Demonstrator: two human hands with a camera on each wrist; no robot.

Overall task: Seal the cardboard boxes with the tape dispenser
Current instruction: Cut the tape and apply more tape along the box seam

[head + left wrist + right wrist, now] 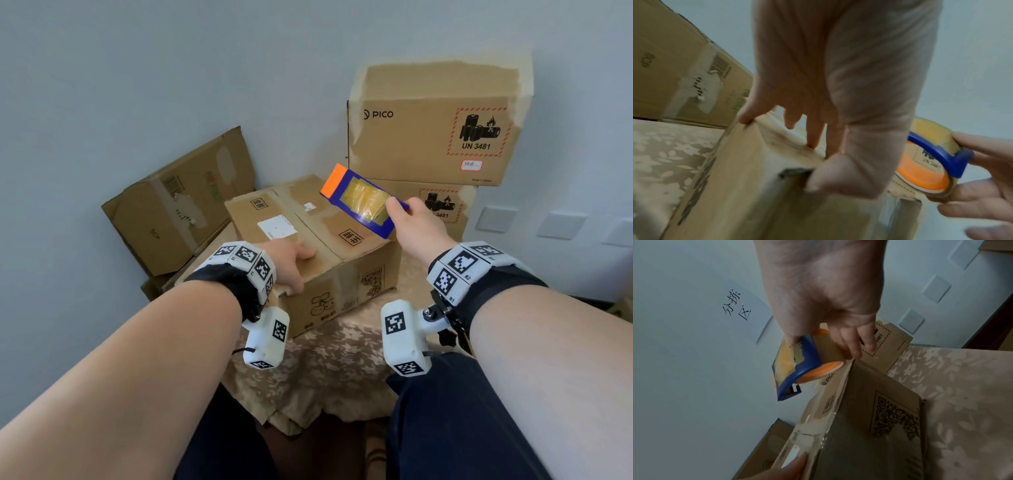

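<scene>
A closed cardboard box (308, 236) with a white label lies on the flowered tablecloth in front of me. My left hand (291, 263) rests on its near corner, fingers spread on the top and thumb (824, 177) over the front edge. My right hand (414, 226) holds a blue and orange tape dispenser (363, 200) with a roll of clear tape, lifted above the box's right end. In the right wrist view the fingers (851, 340) curl round the tape dispenser (797, 365), just beyond the box's edge (846, 374).
Two stacked PICO boxes (428, 126) stand at the back right against the wall. A worn box (178, 205) leans at the back left. The flowered tablecloth (325, 370) covers the table down to its near edge. My legs are below.
</scene>
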